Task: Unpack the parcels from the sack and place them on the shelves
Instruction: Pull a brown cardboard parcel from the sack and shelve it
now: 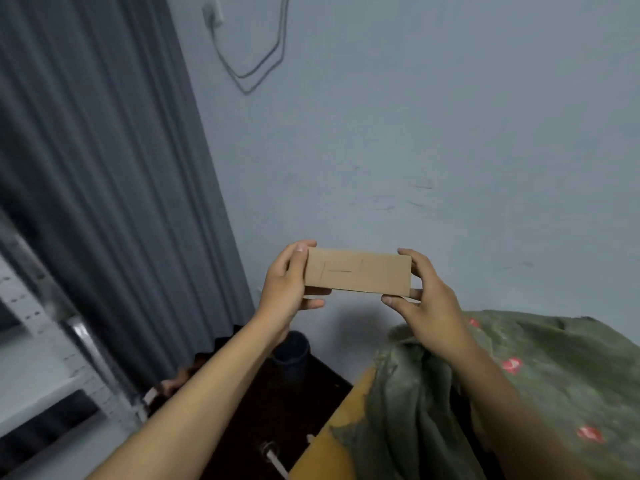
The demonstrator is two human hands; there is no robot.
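A small flat brown cardboard parcel (pixel 358 271) is held up in front of the pale wall, its long side level. My left hand (pixel 287 289) grips its left end, thumb on top and fingers underneath. My right hand (pixel 426 299) grips its right end the same way. The green sack (pixel 519 393) with red markings lies crumpled at the lower right, below my right forearm. A white metal shelf unit (pixel 45 358) stands at the left edge, blurred.
A grey curtain (pixel 104 185) hangs on the left beside the shelf. Below my arms sits a dark low surface (pixel 277 410) with a dark blue cup (pixel 291 351). An orange-yellow surface (pixel 332 427) shows under the sack. Cables (pixel 256 64) hang on the wall.
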